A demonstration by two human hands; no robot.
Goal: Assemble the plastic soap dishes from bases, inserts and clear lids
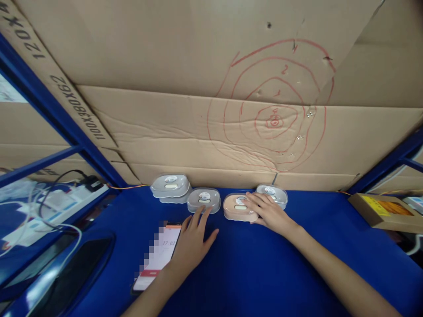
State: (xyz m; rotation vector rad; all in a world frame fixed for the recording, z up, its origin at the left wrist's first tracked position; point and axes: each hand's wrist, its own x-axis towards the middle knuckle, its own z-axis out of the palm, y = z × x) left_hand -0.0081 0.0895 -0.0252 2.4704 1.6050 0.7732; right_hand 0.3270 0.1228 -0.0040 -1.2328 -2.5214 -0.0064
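My right hand [268, 212] is on the right end of a peach-coloured oval plastic container [232, 210] with a clear lid. Its fingers lie over the lid and its thumb is at the lower front edge. My left hand [194, 237] is spread, its fingertips at the front of a grey container [194, 202] with a similar lid and round sticker. Behind my right hand stands another clear-lidded container [280, 196], partly hidden. At the left, one clear-lidded container [158, 188] rests on top of another. My left wrist and hand partly cover a phone [161, 253] lying on the table.
The blue table [231, 273] backs onto a cardboard wall [158, 127] with red rings drawn on it. Cables and a power strip [71, 200] lie at the left. A cardboard box [385, 213] sits at the right, near blue frame posts.
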